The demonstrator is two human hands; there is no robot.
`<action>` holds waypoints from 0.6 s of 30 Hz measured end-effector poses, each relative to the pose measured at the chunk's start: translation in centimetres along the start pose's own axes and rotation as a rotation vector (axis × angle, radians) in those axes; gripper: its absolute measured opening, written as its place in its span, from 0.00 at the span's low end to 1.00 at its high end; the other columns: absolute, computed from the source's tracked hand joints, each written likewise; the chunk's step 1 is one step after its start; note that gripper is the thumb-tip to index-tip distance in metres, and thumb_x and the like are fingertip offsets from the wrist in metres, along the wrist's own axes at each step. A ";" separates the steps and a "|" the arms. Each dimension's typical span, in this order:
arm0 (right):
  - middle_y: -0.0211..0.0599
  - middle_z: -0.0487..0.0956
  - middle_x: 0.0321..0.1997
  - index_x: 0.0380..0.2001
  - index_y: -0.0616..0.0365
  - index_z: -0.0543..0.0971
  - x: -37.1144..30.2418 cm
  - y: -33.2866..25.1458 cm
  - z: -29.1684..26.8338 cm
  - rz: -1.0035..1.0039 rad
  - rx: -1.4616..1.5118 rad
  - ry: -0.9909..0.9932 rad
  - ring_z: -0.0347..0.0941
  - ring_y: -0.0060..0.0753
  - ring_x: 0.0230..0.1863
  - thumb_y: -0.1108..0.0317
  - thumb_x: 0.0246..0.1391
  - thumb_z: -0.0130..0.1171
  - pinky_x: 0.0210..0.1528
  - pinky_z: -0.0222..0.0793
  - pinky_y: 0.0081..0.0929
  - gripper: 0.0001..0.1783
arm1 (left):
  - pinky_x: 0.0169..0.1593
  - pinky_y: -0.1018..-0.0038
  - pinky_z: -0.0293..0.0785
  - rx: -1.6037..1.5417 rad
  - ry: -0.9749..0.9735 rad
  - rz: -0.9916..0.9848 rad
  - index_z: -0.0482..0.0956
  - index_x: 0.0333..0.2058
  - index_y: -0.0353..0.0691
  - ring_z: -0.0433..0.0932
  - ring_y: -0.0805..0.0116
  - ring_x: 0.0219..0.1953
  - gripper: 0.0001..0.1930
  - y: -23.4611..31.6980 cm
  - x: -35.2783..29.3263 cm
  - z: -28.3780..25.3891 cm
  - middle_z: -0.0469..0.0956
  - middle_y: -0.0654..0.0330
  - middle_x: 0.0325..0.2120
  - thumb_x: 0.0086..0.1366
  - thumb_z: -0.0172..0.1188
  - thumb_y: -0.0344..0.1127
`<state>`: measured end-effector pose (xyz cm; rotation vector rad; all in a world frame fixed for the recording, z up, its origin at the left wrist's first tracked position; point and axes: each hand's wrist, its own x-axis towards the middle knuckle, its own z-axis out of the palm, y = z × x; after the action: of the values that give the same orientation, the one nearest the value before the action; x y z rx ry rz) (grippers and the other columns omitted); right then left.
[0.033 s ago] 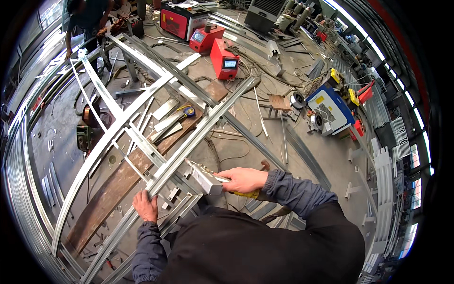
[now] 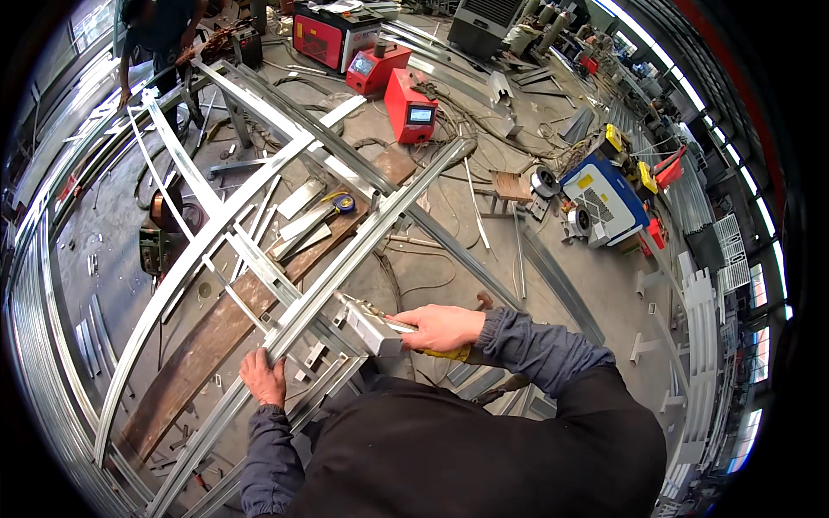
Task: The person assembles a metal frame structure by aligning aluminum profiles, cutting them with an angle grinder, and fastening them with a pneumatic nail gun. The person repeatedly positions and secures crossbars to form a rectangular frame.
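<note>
My right hand [image 2: 446, 330] is closed around a silver, boxy hand-held welding gun [image 2: 374, 331]. Its narrow nozzle points up and left toward a long galvanized metal rail [image 2: 341, 256], apart from it as far as I can see. A yellow part shows under the palm. Farther down the same rail, my left hand [image 2: 262, 378] grips the edge with its fingers curled over it; the fingertips are partly hidden. The rail crosses other pale metal bars, among them a curved one [image 2: 164, 302], in a large frame.
A brown plank [image 2: 186, 393] lies beneath the frame, with a tape measure [image 2: 344, 204] near its far end. Red machines [image 2: 409, 108] and loose cables are beyond. At right stands a blue-and-white machine [image 2: 604, 197]. Another person [image 2: 160, 39] works at the far left amid sparks.
My right hand and the welding gun have shifted very slightly left. The left hand has barely moved on the rail, and the frame looks the same.
</note>
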<state>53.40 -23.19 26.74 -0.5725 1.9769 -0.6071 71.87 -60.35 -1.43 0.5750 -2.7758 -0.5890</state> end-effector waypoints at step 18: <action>0.56 0.85 0.58 0.65 0.54 0.79 6.7 2.8 -2.6 -0.163 -0.087 -0.105 0.81 0.62 0.60 0.44 0.69 0.56 0.62 0.75 0.47 0.32 | 0.58 0.52 0.69 -0.089 0.106 0.096 0.84 0.53 0.44 0.75 0.45 0.53 0.24 0.8 0.2 0.2 0.80 0.52 0.49 0.58 0.76 0.39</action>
<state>47.79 -24.72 21.71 -0.8090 1.8774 -0.5798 71.38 -59.72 -1.22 0.4384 -2.6456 -0.6382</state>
